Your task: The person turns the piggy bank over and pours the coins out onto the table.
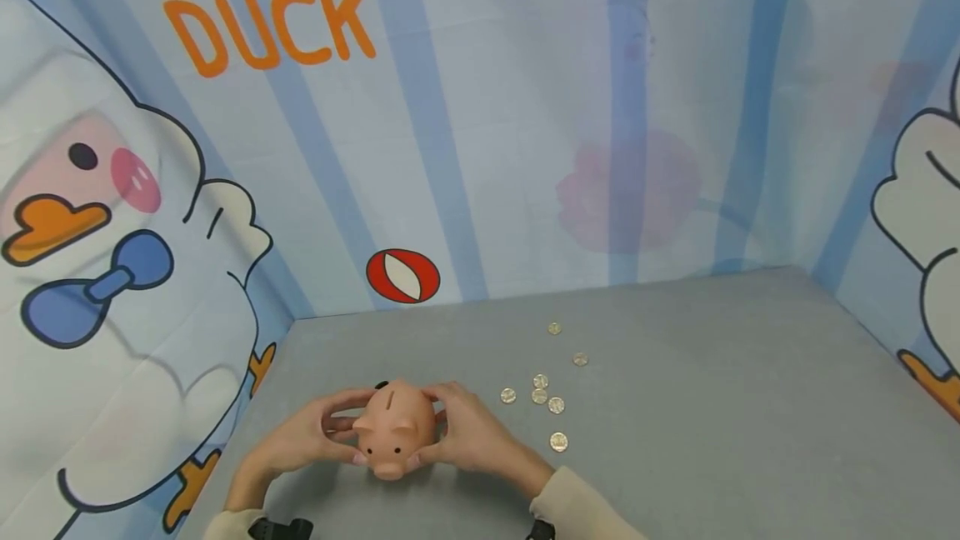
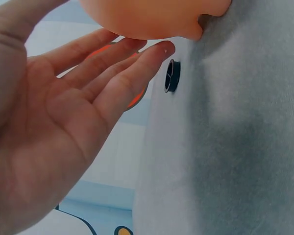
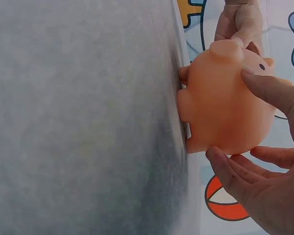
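Note:
A peach-coloured piggy bank (image 1: 395,419) faces me on the grey table, its coin slot on top. My left hand (image 1: 303,436) holds its left side, thumb near the snout and fingers towards the back. On the other side my right hand (image 1: 472,432) grips it between thumb and fingers; the right wrist view shows that thumb (image 3: 267,85) against the piggy bank's side. The feet are at the table surface, though I cannot tell whether all of them touch it. Behind the piggy bank lies a small round black plug (image 2: 172,76), mostly hidden in the head view.
Several gold-coloured coins lie scattered right of the piggy bank, the nearest coin (image 1: 558,442) close to my right forearm and the farthest coin (image 1: 554,328) towards the back. A printed cloth backdrop (image 1: 510,107) with duck pictures encloses the grey table (image 1: 720,407) at the back and sides.

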`<state>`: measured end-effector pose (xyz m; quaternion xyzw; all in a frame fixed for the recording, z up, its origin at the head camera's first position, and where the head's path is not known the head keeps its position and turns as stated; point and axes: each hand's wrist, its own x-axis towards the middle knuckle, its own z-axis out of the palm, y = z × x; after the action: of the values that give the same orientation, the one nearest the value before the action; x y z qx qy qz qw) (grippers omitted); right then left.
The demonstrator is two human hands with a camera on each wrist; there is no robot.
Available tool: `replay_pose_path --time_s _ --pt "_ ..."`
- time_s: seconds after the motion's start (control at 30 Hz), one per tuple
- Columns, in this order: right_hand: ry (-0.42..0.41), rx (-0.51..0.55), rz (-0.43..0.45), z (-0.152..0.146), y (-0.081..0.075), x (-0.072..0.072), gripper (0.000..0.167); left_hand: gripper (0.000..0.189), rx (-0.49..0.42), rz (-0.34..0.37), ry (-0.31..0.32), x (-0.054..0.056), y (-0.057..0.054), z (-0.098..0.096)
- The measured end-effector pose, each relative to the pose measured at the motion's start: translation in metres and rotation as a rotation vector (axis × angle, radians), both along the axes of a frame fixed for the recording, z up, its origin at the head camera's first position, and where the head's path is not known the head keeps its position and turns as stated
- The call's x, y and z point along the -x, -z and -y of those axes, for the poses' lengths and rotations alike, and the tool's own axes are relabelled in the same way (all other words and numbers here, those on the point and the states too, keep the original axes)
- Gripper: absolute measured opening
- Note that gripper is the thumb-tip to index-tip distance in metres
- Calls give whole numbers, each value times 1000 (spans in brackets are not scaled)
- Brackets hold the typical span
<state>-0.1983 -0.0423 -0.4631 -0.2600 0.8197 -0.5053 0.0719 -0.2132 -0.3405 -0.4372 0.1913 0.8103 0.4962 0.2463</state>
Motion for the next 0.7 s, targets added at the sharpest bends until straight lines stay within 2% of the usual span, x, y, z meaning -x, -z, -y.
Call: replay_pose_path --time_s 0.2,0.4,0.47,0.57,0.7 --pt "-14 -21 -12 0 1 1 85 94 0 5 -6 -2 1 -1" --pt "-28 -37 -26 -1 -2 4 86 95 19 -23 1 -1 -5 0" --pt "-24 -60 -21 -3 -5 5 86 95 16 -32 -4 -1 -10 0" --pt "-33 -88 -9 -11 -10 6 87 89 21 -80 -22 -4 -22 -3" --pt "-60 -115 -9 -29 -22 9 87 71 75 -211 -82 -9 -42 -15"
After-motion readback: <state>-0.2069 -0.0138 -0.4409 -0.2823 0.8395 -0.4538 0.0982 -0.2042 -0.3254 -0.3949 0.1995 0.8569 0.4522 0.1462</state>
